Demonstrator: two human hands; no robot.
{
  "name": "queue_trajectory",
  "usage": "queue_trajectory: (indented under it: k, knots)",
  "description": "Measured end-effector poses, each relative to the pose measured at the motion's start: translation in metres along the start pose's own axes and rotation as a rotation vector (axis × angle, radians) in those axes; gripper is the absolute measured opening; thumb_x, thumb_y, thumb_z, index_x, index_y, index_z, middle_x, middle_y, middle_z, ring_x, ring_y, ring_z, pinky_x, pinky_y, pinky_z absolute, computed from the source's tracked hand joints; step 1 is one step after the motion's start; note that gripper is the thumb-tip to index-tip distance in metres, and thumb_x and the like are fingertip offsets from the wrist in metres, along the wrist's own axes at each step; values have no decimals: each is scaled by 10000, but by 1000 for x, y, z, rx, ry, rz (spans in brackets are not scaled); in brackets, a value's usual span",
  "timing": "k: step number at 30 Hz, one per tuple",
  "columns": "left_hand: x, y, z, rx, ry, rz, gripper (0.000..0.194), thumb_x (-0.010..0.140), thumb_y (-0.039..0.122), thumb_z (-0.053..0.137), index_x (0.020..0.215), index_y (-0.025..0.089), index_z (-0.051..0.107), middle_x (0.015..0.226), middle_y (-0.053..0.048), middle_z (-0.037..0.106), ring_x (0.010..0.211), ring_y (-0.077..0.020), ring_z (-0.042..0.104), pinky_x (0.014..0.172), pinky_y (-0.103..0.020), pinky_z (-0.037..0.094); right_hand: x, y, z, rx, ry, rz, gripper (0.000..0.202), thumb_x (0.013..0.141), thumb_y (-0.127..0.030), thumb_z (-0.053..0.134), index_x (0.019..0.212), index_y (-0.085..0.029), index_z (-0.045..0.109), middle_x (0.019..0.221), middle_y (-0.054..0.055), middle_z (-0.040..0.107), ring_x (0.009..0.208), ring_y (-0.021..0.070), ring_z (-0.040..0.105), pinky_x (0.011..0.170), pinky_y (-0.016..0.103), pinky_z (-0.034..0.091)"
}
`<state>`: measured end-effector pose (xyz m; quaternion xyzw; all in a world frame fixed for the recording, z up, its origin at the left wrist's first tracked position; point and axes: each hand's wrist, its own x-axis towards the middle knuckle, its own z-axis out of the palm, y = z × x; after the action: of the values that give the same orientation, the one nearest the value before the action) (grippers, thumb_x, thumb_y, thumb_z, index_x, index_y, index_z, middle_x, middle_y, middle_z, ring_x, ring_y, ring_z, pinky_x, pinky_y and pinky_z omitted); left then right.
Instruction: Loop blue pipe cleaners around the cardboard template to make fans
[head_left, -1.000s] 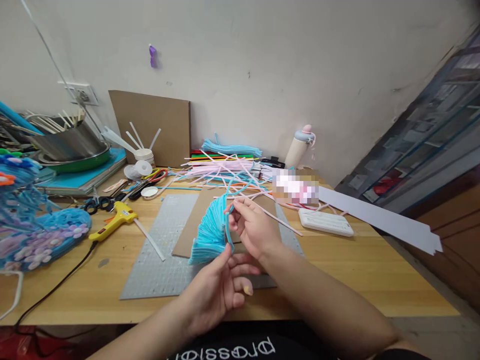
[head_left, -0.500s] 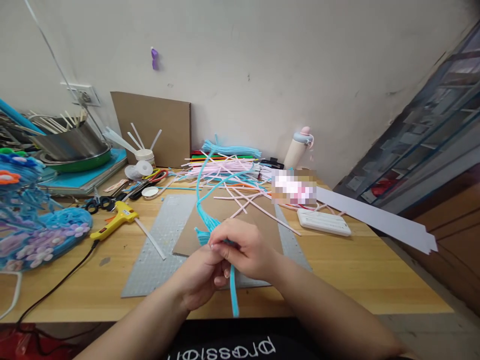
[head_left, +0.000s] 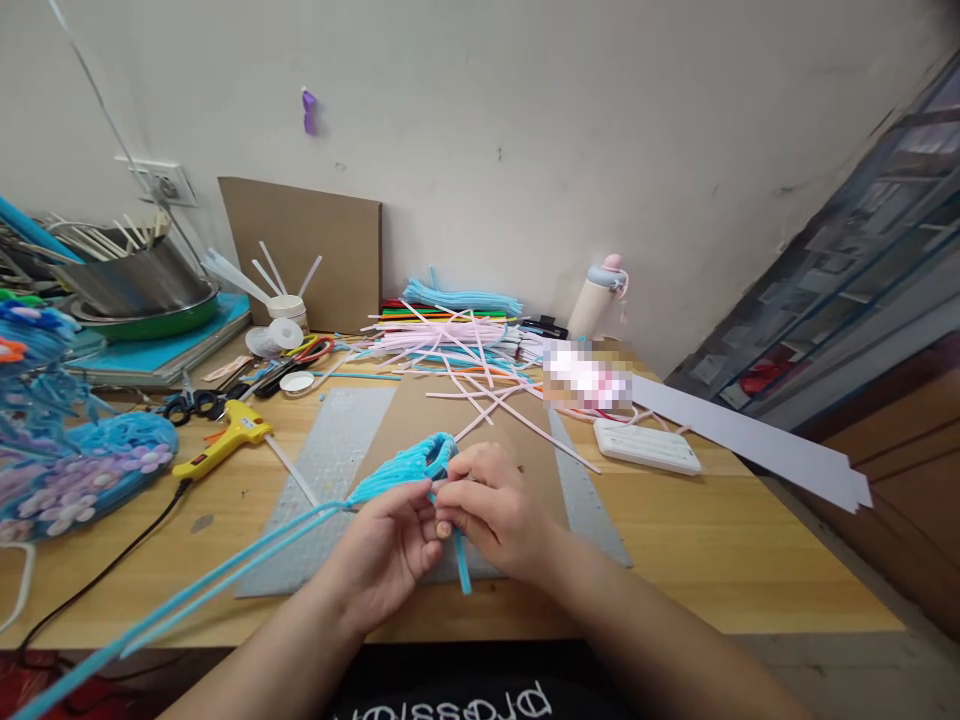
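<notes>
A bundle of light-blue pipe cleaners [head_left: 401, 470], shaped into a tapering woven-looking piece with an opening at its far end, is held over the cardboard sheet. My left hand [head_left: 394, 545] grips its near side between thumb and fingers. Close against it, my right hand [head_left: 495, 505] pinches the piece at its right end, partly hiding it. Two long blue stems [head_left: 225, 560] trail from the narrow end toward the lower left, and a short blue tail [head_left: 463, 565] hangs below the hands.
Under the hands lie a cardboard sheet [head_left: 536, 470] and a grey cutting mat [head_left: 292, 560]. Left stand a yellow glue gun [head_left: 221, 445], scissors [head_left: 196, 402] and a flower-decorated blue piece [head_left: 112, 470]. Behind are piled pipe cleaners [head_left: 450, 335]; right, a white case [head_left: 646, 447] and bottle [head_left: 592, 300].
The blue piece has turned: its long stems swung from pointing up and away to trailing toward the lower left. Its wide side now shows. Both hands stay together, and the left palm has turned more upward.
</notes>
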<state>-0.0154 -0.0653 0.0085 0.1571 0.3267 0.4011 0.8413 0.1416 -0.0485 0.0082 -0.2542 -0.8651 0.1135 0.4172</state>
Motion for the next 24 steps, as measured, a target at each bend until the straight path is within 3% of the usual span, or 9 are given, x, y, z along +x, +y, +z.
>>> queue_trajectory:
  k: [3,6,8,10,11,14,17,22,24]
  knots:
    - [-7,-3,-6,63,62,53,129,768,206,575,835,97,594,655,-25,557,510,-51,524,440,-127,453,-2,-2,6,117,49,159,111,819,-265,493,773,-183,553,856,45,532,834,163,479,751,322,384]
    - [-12,-8,-8,162,135,55,163,746,239,611,826,96,608,656,-21,544,458,-35,473,378,-117,401,-6,1,14,300,91,600,283,827,-403,456,669,-169,475,673,17,500,655,129,490,605,273,396]
    - [-14,-11,-8,216,152,56,180,715,268,640,787,106,611,630,-3,520,410,-19,414,342,-117,351,-8,4,19,539,-96,875,367,818,-491,420,650,-167,461,584,-3,484,528,108,481,485,238,367]
    - [-15,-13,-8,288,120,46,209,692,320,652,715,119,599,582,17,485,377,-15,358,323,-131,311,-7,6,22,786,-299,1011,417,791,-548,420,668,-155,487,581,3,514,465,94,477,405,206,323]
    - [-15,-14,-9,342,103,39,232,689,350,646,679,126,588,550,26,469,364,-18,336,318,-140,295,-7,7,22,870,-340,1050,434,779,-563,424,677,-148,503,598,9,529,453,85,473,381,193,302]
    - [-14,-16,-14,580,84,24,305,712,425,589,604,142,554,413,52,408,317,-34,300,322,-164,257,-5,7,22,995,-347,1151,453,758,-572,446,693,-135,546,616,12,544,426,62,444,357,173,271]
    - [-13,-15,-21,829,118,30,376,725,472,532,533,149,518,310,60,362,273,-51,290,324,-180,207,-5,6,21,1024,-310,1216,348,729,-478,543,732,-133,582,578,0,545,424,60,440,380,175,295]
    - [-20,4,-24,955,317,244,340,684,463,567,596,135,568,421,54,446,317,-44,332,351,-173,231,4,3,12,1035,-79,965,285,758,-390,555,726,-116,628,719,51,619,668,119,574,665,271,444]
    - [-22,17,-22,952,384,373,317,677,449,587,621,138,565,469,51,475,344,-43,358,369,-172,269,13,4,6,995,-58,895,281,784,-382,526,742,-122,627,711,52,622,675,130,583,664,284,448]
